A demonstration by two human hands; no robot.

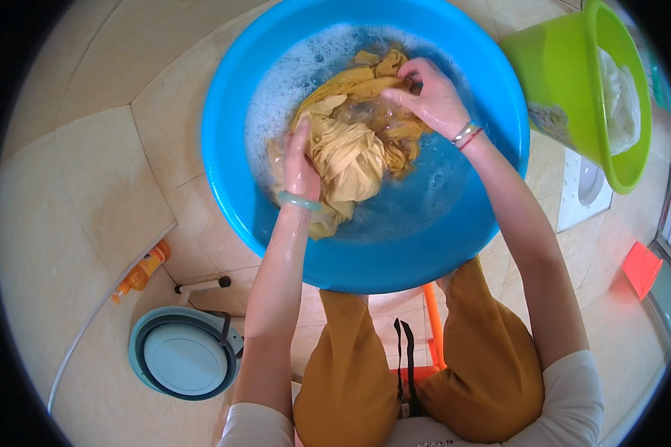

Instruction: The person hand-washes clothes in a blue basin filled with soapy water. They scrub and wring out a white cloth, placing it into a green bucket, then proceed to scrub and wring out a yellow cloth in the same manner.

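A wet yellow garment [347, 160] lies bunched in soapy water in a big blue basin [380, 272]. Its paler part bulges above the water; darker mustard folds [350, 86] trail off toward the far side. My left hand [302, 167], with a pale green bangle [300, 200] at the wrist, grips the bundle from the left. Part of those fingers is hidden against the cloth. Over the far right folds is my right hand [429, 100], thumb and fingers apart, no cloth visibly pinched between them. Thin bracelets [466, 134] circle the right wrist.
White foam [272, 97] floats along the basin's left side. A lime green bucket [552, 82] with a white liner tilts at the right. On the tiled floor lie an orange bottle [145, 267] and a folded grey-blue basin [185, 359]. A red-orange dustpan-like piece [641, 270] is far right.
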